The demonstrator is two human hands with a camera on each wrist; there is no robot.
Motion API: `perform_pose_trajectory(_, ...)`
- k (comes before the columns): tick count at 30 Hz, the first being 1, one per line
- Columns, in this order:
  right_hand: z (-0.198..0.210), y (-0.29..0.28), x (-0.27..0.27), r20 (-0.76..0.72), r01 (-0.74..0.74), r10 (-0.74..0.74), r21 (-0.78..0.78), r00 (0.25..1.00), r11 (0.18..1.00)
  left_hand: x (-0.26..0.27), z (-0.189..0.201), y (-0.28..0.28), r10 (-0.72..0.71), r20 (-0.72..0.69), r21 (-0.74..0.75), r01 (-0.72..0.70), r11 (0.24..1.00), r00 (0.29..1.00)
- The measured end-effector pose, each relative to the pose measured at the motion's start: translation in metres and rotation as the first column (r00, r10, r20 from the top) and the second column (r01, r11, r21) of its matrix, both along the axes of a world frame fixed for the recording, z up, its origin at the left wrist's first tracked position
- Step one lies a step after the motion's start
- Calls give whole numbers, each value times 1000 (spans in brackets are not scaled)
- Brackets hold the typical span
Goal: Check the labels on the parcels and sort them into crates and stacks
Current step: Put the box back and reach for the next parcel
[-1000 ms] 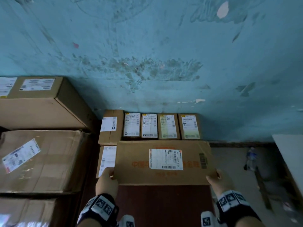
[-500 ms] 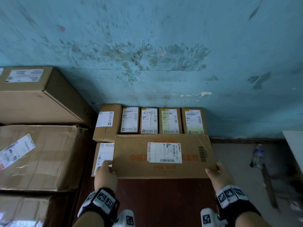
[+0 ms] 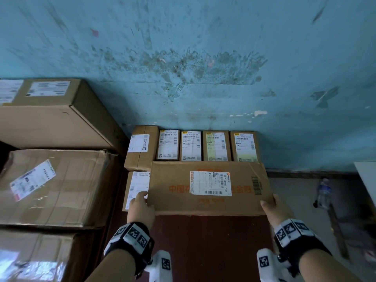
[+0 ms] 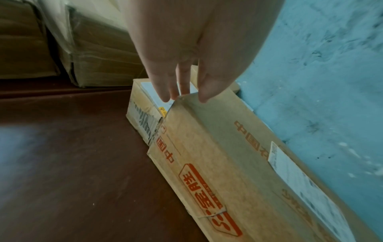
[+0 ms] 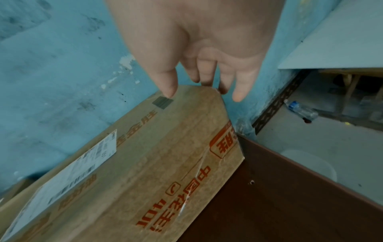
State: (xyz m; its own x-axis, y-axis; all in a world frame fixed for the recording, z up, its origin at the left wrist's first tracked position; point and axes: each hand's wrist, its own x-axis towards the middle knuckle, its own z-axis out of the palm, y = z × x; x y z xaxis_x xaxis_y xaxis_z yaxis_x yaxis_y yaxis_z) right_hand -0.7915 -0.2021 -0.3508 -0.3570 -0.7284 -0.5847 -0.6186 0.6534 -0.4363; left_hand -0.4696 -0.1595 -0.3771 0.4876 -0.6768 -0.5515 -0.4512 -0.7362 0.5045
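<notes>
- Head view: long carton point(image 3: 209, 188) (orange print, white label) lies on the dark table point(image 3: 203, 247), against the smaller parcels point(image 3: 205, 146).
- Left hand point(image 3: 140, 208) and right hand point(image 3: 274, 210), fingers straight, press the carton's two ends.

Long parcel point(image 3: 209, 188) on table point(image 3: 203, 249), lying crosswise. Left hand point(image 3: 140, 208) at its left end, right hand point(image 3: 274, 209) at its right end. Behind it, row of small parcels point(image 3: 191, 145) against wall point(image 3: 203, 58). Big boxes point(image 3: 55, 186) stacked left. Bottle point(image 3: 323, 193) on floor, right.
</notes>
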Motion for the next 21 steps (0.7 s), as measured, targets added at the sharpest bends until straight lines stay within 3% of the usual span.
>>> perform_pose_trajectory(5, 36, 2, 13, 30, 12, -11, -43, 999, 999, 10, 23, -2, -82, 2, 38, 82, 996, 997)
perform_pose_trajectory(11, 78, 8, 40, 23, 32, -28, -175, 999, 984, 30, 79, -15, -235, 84, -9, 236, 972, 968)
perform_pose_trajectory(15, 124, 21, 65, -2, -75, 77, -255, 997, 964, 39, 123, -20, -354, 186, -29, 365, 930, 917)
perform_pose_trajectory(17, 152, 26, 73, -54, -143, 133, -317, 990, 938, 40, 153, -22, -474, 269, -16, 496, 868, 838)
perform_pose_trajectory(21, 211, 34, 75, -206, -297, 234, -373, 950, 879, 49, 225, -23, -676, 514, 99, 746, 659, 528)
